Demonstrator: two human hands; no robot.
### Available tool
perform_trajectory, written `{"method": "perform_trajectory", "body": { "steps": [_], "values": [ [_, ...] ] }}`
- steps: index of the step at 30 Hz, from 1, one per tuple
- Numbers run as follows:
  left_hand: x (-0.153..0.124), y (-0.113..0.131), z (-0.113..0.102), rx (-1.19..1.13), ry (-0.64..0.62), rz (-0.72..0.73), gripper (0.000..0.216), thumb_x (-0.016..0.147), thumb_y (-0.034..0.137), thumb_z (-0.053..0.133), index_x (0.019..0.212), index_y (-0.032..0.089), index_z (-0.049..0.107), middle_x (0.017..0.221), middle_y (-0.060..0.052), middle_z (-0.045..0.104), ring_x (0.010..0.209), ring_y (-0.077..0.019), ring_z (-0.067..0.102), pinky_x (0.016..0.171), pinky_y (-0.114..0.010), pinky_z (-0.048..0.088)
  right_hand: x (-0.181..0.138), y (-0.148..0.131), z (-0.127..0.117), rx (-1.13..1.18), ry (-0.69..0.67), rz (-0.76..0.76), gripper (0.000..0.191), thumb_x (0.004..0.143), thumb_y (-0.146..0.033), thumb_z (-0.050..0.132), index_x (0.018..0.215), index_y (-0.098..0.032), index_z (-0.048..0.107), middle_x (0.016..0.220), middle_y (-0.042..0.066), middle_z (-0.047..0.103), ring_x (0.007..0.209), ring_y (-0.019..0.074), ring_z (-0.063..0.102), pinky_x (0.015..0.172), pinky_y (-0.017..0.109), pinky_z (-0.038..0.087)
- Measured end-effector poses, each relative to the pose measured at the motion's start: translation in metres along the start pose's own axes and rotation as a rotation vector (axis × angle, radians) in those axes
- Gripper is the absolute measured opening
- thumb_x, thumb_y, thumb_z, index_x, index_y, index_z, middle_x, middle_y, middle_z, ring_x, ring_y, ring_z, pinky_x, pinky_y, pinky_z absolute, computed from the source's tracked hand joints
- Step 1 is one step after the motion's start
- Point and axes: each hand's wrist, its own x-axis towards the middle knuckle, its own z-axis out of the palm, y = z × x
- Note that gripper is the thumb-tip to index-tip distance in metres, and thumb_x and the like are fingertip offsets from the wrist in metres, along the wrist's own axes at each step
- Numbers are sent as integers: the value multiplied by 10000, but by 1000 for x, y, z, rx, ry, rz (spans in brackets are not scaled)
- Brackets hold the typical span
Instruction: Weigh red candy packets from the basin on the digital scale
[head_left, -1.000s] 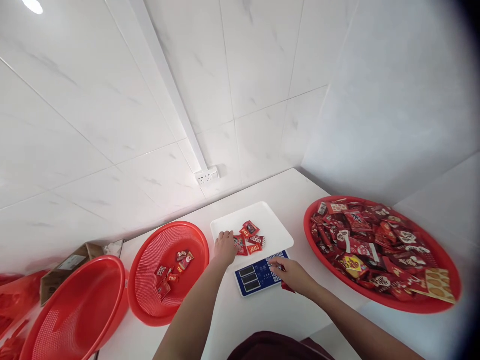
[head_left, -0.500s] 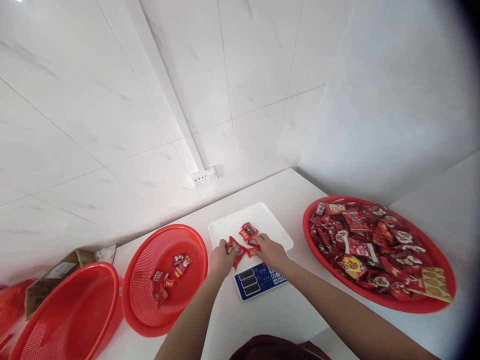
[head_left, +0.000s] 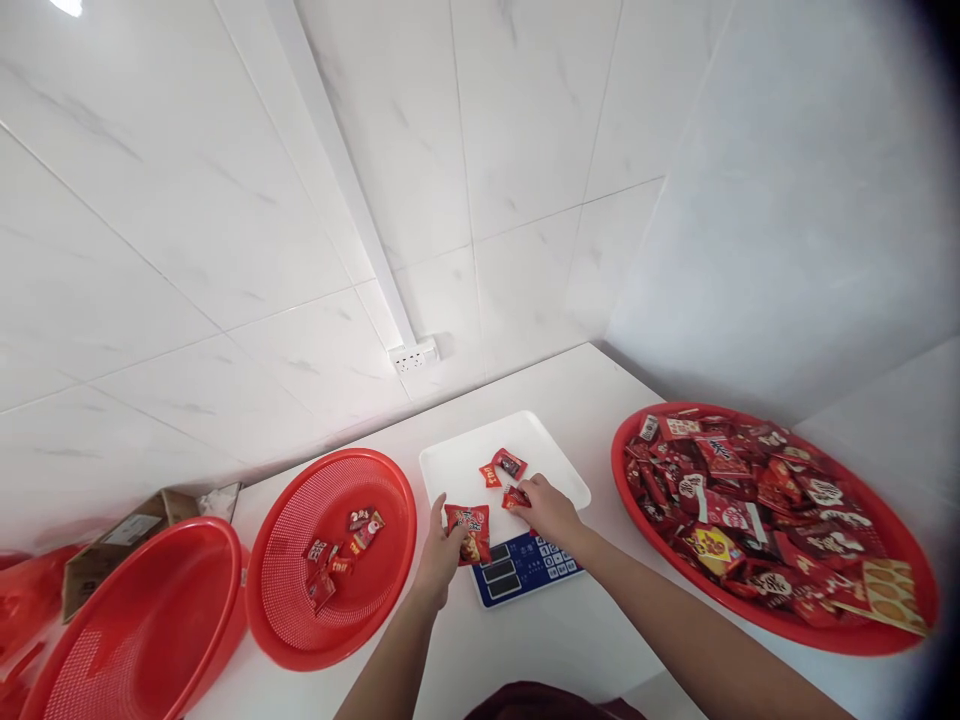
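Observation:
My left hand (head_left: 442,550) is closed on a red snack packet (head_left: 472,531), held over the front left of the white scale (head_left: 541,440). Over the right half of the weighing plate, my right hand (head_left: 549,510) pinches a smaller red packet (head_left: 514,498). Behind it on the plate lie a red and dark packet (head_left: 510,462) and a little red packet (head_left: 490,476). The blue keypad panel (head_left: 529,567) of the scale shows below my hands, partly covered by the left packet and my right hand.
To the left, a red perforated basket (head_left: 281,530) holds several small packets. Another red basket (head_left: 142,640) stands farther left, by a cardboard box (head_left: 112,550). A wide red basket (head_left: 926,600) full of packets is at right. A wall socket (head_left: 414,356) sits behind the scale.
My left hand has drawn its packet toward me and turned its printed front upward. My right hand has a small packet lifted apart from the others, and the view has shifted slightly.

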Motion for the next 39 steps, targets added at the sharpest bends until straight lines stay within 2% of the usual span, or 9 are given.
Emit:
{"method": "perform_trajectory", "body": {
  "steps": [5, 9, 12, 17, 22, 26, 29, 34, 39],
  "values": [
    [-11, 6, 7, 21, -58, 56, 555, 743, 473, 572, 1226, 212, 488, 906, -48, 608, 787, -156, 585, 683, -282, 475, -4, -3, -4, 388, 67, -25, 243, 758, -400, 551, 865, -184, 583, 864, 46, 649, 818, 204, 593, 664, 269, 401],
    [-17, 11, 19, -56, -187, -7, 538, 745, 588, 521, 1139, 223, 550, 981, -70, 609, 890, -186, 573, 729, -311, 480, -19, -26, -10, 677, -34, -145, 332, 749, -435, 553, 944, -170, 594, 904, 46, 664, 821, 200, 605, 713, 286, 445],
    [-20, 11, 30, -216, -297, -93, 550, 751, 613, 500, 1138, 224, 532, 1053, -84, 607, 932, -195, 579, 765, -327, 485, -34, -45, -14, 612, -71, -252, 306, 792, -366, 499, 1029, -201, 602, 1018, 48, 642, 943, 201, 585, 813, 296, 437],
    [-16, 9, 33, -375, -243, -124, 442, 772, 545, 536, 1051, 203, 559, 990, -64, 634, 897, -174, 597, 765, -306, 498, -40, -47, -17, 466, -97, -356, 286, 823, -273, 447, 1046, -232, 622, 1029, 52, 609, 955, 184, 576, 861, 306, 436],
    [-11, 10, 21, -485, -77, -233, 383, 767, 485, 585, 1015, 194, 561, 951, -52, 642, 776, -132, 612, 706, -278, 517, -5, -24, -15, 329, 105, -200, 366, 801, -299, 506, 1148, -203, 573, 1125, 93, 562, 1028, 208, 557, 904, 319, 417],
    [-9, 10, 14, -506, -9, -266, 352, 786, 475, 566, 1007, 202, 558, 996, -56, 640, 796, -137, 622, 690, -271, 525, 27, -16, -11, 79, 147, -25, 470, 799, -311, 522, 1263, -259, 462, 1363, 112, 356, 997, 219, 574, 799, 324, 454],
    [-5, 8, 10, -504, -14, -257, 334, 805, 466, 542, 998, 195, 556, 993, -71, 640, 798, -141, 622, 690, -265, 523, 37, -16, -5, -3, 102, -41, 459, 813, -292, 511, 1267, -281, 445, 1406, 94, 298, 1001, 210, 575, 753, 298, 450],
    [0, 10, 8, -409, -73, -197, 284, 825, 378, 538, 1037, 188, 535, 1029, -83, 626, 838, -141, 614, 731, -267, 511, 32, -10, 1, 24, 139, -74, 364, 842, -311, 447, 1202, -275, 494, 1311, 68, 403, 916, 180, 592, 693, 271, 444],
    [7, 18, 11, -122, -64, -77, 579, 790, 387, 582, 1304, 294, 331, 1287, -71, 508, 1053, -168, 552, 809, -290, 477, 21, 4, -5, 79, 157, -36, 425, 826, -308, 474, 1250, -271, 476, 1308, 65, 414, 967, 184, 577, 759, 272, 439]
  ]
}}
